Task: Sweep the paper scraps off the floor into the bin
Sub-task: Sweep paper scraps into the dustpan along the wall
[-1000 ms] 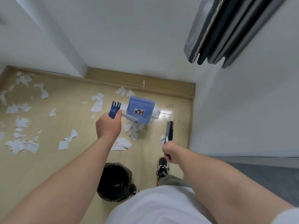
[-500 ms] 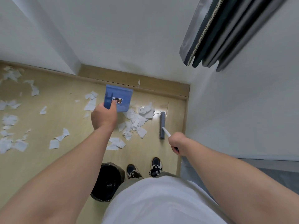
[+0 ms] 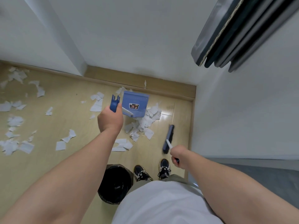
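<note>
Scraps (image 3: 146, 123) lie heaped on the floor (image 3: 64, 122) just beside the blue dustpan (image 3: 135, 101), the left hand (image 3: 110, 121) curled round its handle. The right hand (image 3: 179, 156) clutches the broom (image 3: 168, 138); the bin (image 3: 115, 185) stands by the shoes (image 3: 164, 168).

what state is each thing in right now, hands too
paper scraps: on the floor, one heap, others scattered to the left
dustpan: held low beside the heap
broom: head low, right of the heap, apart from it
left hand: grips the dustpan handle
right hand: grips the broom handle
bin: upright, open, black liner, beside the feet
</note>
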